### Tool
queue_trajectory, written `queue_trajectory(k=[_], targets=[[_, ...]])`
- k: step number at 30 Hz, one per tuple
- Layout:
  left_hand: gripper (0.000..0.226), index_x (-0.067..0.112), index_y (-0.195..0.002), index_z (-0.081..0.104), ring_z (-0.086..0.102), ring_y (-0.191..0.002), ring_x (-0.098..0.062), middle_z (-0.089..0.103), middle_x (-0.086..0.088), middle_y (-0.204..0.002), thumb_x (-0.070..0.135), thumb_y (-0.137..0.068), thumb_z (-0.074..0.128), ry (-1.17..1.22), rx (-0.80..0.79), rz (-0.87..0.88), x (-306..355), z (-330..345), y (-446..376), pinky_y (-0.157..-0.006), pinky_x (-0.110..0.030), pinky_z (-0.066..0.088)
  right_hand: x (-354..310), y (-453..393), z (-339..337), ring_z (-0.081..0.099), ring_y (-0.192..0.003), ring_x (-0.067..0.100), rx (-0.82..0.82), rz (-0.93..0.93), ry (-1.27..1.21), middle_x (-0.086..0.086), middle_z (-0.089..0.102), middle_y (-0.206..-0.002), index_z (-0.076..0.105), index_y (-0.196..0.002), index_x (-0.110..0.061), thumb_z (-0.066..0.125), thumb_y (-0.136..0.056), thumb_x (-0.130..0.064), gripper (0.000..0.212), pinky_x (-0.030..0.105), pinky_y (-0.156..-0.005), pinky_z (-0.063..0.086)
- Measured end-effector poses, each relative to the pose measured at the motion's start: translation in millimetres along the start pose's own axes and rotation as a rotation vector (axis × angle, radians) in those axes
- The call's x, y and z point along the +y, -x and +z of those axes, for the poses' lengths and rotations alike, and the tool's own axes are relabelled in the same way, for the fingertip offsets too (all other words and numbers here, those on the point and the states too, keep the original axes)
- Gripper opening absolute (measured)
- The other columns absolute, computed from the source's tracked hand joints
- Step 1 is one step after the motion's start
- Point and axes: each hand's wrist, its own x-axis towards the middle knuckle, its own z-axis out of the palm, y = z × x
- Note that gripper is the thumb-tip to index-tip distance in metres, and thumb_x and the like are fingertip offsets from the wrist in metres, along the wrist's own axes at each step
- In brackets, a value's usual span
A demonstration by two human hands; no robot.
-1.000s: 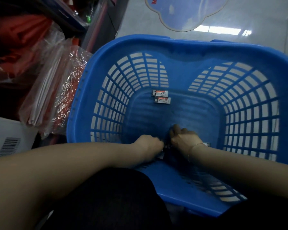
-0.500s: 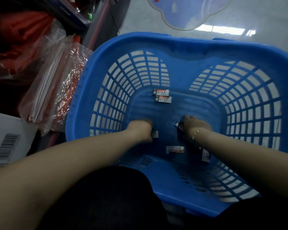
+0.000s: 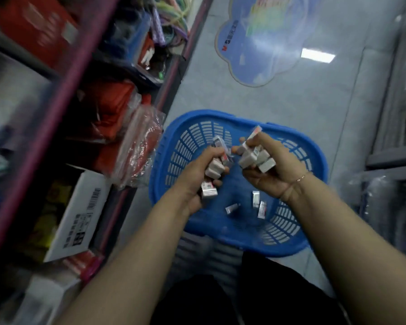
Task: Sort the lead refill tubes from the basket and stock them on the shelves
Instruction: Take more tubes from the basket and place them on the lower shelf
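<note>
Blue slatted plastic, the oval basket sits on the pale grey floor below us, and we hold both hands above it. Our left hand curls around a clutch of small white lead refill tubes with red-printed labels, one sticking out below the palm and another above the fingers. Our right hand, a thin bracelet at its wrist, grips a second bundle of the same little cases, their pale ends fanned toward the left hand; the two handfuls are near each other but apart. Three loose tubes lie on the basket's floor just beneath our right wrist. To the left runs a shelf with a purple edge, stocked with red packets in clear wrap, and a white cardboard box with a barcode rests at its foot. A cloud-shaped blue floor sticker lies beyond the basket. The picture is blurred, so label text cannot be read.
</note>
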Motion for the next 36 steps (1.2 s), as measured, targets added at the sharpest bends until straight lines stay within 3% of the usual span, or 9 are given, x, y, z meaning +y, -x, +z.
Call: queue_trajectory(k=[4,7,10,15,17,23,28,31,36], targets=[[0.009,0.02,-0.079,0.066,0.048,-0.045,0.0,0.056,0.008,-0.059,0.027,-0.076,0.061,0.192,-0.064,0.101,75,48,134,-0.033,-0.01,0.029,-37,111,101,0.041,-0.041,0.009,-0.105,-0.057,-0.123,0.004,0.06,-0.069,0.049,-0.115,-0.025,0.044,-0.086,-0.017,0.03,0.014,-0.037,0.026],[0.021,0.018,-0.093,0.056,0.05,-0.047,0.0,0.056,0.008,-0.058,0.03,-0.076,0.059,0.169,-0.094,0.192,127,76,235,-0.033,-0.011,0.032,-62,194,177,0.047,-0.045,0.011,-0.159,-0.072,-0.176,0.004,0.057,-0.07,0.051,-0.117,-0.027,0.05,-0.079,-0.018,0.04,0.016,-0.041,0.04],[0.017,0.023,-0.092,0.066,0.056,-0.049,-0.003,0.061,0.006,-0.063,0.031,-0.078,0.062,0.06,-0.075,0.298,171,97,330,-0.035,-0.013,0.036,-81,269,246,0.062,-0.056,0.016,-0.214,-0.089,-0.189,0.007,0.059,-0.067,0.057,-0.117,-0.023,0.053,-0.075,-0.017,0.042,0.023,-0.053,0.053],[0.033,0.02,-0.111,0.066,0.068,-0.069,-0.017,0.068,-0.008,-0.091,0.029,-0.08,0.067,0.002,-0.012,0.407,219,112,451,-0.054,-0.024,0.053,-100,355,339,0.069,-0.066,0.022,-0.276,-0.061,-0.14,0.014,0.064,-0.074,0.062,-0.106,-0.017,0.054,-0.069,-0.006,0.04,0.024,-0.059,0.058],[0.039,0.021,-0.116,0.065,0.069,-0.08,-0.023,0.069,-0.011,-0.1,0.028,-0.078,0.07,-0.002,0.039,0.47,230,115,491,-0.061,-0.028,0.054,-104,382,369,0.068,-0.061,0.022,-0.295,-0.011,-0.057,0.012,0.065,-0.074,0.061,-0.101,-0.017,0.054,-0.068,-0.004,0.036,0.02,-0.05,0.054],[0.025,0.043,-0.091,0.073,0.073,-0.076,-0.022,0.075,0.0,-0.093,0.032,-0.069,0.073,0.065,0.259,0.667,233,116,596,-0.057,-0.027,0.057,-89,445,438,0.069,-0.06,0.022,-0.413,0.095,0.259,0.01,0.064,-0.064,0.055,-0.078,-0.01,0.056,-0.075,-0.01,0.003,0.016,-0.034,0.042],[0.024,0.048,-0.088,0.072,0.071,-0.075,-0.004,0.074,0.014,-0.087,0.038,-0.066,0.069,0.138,0.547,0.786,202,100,661,-0.053,-0.021,0.054,-45,469,474,0.06,-0.05,0.021,-0.516,0.041,0.716,0.012,0.06,-0.064,0.061,-0.069,-0.011,0.063,-0.081,-0.017,0.014,0.022,-0.046,0.046],[0.034,0.049,-0.095,0.069,0.07,-0.084,-0.003,0.072,0.017,-0.093,0.045,-0.061,0.073,0.127,0.785,0.854,177,84,696,-0.06,-0.024,0.056,-9,479,495,0.053,-0.063,0.027,-0.663,-0.068,0.99,0.018,0.052,-0.072,0.055,-0.075,-0.006,0.063,-0.081,-0.005,0.009,0.034,-0.061,0.044],[0.035,0.052,-0.099,0.065,0.055,-0.101,0.016,0.062,0.033,-0.106,0.046,-0.064,0.071,-0.171,1.169,0.945,139,57,758,-0.075,-0.003,0.044,64,510,536,0.064,-0.067,0.021,-0.952,0.012,1.11,0.01,0.068,-0.074,0.065,-0.092,-0.008,0.066,-0.082,-0.006,0.011,0.026,-0.058,0.054]])
